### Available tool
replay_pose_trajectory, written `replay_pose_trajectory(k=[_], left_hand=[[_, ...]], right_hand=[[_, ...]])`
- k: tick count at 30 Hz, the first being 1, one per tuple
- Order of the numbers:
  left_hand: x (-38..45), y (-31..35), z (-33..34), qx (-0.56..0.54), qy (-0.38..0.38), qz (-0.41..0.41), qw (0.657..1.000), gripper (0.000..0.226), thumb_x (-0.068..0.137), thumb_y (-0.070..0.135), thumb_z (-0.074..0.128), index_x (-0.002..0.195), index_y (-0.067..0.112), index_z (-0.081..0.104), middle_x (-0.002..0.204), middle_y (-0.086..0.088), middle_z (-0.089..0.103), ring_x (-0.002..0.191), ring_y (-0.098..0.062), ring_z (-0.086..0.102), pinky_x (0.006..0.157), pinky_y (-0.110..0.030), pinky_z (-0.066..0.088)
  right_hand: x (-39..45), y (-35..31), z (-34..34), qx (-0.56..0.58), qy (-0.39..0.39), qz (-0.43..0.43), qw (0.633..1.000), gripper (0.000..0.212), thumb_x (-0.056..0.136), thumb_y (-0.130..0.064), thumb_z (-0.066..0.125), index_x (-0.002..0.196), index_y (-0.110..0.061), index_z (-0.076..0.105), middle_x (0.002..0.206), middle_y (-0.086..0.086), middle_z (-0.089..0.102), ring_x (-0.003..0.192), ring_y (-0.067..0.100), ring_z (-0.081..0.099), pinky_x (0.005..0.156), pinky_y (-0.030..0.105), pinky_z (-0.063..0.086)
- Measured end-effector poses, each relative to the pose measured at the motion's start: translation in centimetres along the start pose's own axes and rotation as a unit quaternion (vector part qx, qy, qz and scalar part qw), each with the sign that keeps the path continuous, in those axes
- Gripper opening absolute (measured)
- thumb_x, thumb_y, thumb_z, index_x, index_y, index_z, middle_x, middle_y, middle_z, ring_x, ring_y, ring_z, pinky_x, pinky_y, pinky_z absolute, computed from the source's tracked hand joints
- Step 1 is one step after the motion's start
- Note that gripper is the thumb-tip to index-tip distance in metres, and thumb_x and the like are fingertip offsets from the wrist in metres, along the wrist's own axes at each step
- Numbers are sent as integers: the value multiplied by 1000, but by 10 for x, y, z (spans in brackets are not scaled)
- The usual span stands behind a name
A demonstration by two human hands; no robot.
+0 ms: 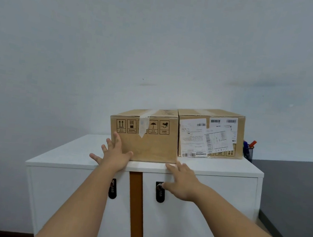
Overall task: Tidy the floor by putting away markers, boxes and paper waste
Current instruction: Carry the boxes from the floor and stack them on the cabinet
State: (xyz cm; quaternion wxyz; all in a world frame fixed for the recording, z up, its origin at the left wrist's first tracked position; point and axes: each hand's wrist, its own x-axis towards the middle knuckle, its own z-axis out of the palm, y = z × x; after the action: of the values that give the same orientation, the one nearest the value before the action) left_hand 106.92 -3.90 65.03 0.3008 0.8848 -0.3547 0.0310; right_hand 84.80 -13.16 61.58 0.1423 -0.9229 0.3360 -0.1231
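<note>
Two cardboard boxes on a white cabinet, side by side and touching, the pair set toward the cabinet's back edge and right half. Left box just beyond both hands, its near face close to the front edge, long axis across the cabinet from left to right. Left hand flat, fingers spread wide and straight, pressed against the lower left of that near face, gripping nothing. Right hand also spread and relaxed, lying at the front edge just below the box's lower right corner, fingertips touching or nearly touching the cabinet top; contact with the box itself not clear. Left hand therefore the nearer one to the box, already on it; any further push likely straight away from the body toward the back edge, with the right hand needing to rise onto the face to keep the box square. Printed on the left box: handling pictograms, upright arrows, an umbrella, a broken-glass mark, small captions too blurred to read. Right box covered in shipping labels and barcodes, upside down, with "COMONE" readable near its lower edge. Mesh pen holder with markers at the back right corner, beside the right box.
</note>
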Motion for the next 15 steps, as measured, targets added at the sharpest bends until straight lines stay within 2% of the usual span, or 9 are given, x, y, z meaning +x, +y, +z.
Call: replay_pose_trajectory(k=[5, 9, 12, 15], left_hand=[[5, 14, 13, -1, -47, 14, 999, 97, 92, 53, 53, 154, 34, -19, 162, -15, -21, 151, -35, -6, 114, -65, -7], [4, 28, 37, 72, -75, 50, 993, 77, 96, 55, 40, 156, 38, -4, 161, -12, -28, 151, -35, -10, 115, -65, -7], [8, 40, 48, 129, -87, 97, 983, 65, 99, 55, 31, 156, 40, 3, 161, -10, -27, 151, -35, -10, 113, -66, -9], [11, 42, 52, 147, -94, 107, 979, 64, 99, 56, 27, 156, 39, 2, 161, -11, -27, 151, -35, -13, 113, -67, -9]], right_hand=[[-8, 13, 9, -69, 7, -47, 996, 83, 89, -46, 54, 154, -38, 2, 164, -1, -11, 151, 20, -13, 122, 42, -1], [-10, 25, 10, -74, 18, -62, 995, 84, 89, -40, 56, 153, -42, 3, 164, -6, -12, 151, 16, -13, 122, 42, -1], [-14, 30, 11, -54, 25, -61, 996, 85, 88, -36, 57, 154, -38, 4, 163, -9, -10, 150, 13, -12, 122, 40, -1], [-17, 29, 12, -10, 32, -56, 998, 87, 89, -32, 58, 156, -32, 2, 163, -11, -8, 150, 10, -11, 123, 38, 0]])
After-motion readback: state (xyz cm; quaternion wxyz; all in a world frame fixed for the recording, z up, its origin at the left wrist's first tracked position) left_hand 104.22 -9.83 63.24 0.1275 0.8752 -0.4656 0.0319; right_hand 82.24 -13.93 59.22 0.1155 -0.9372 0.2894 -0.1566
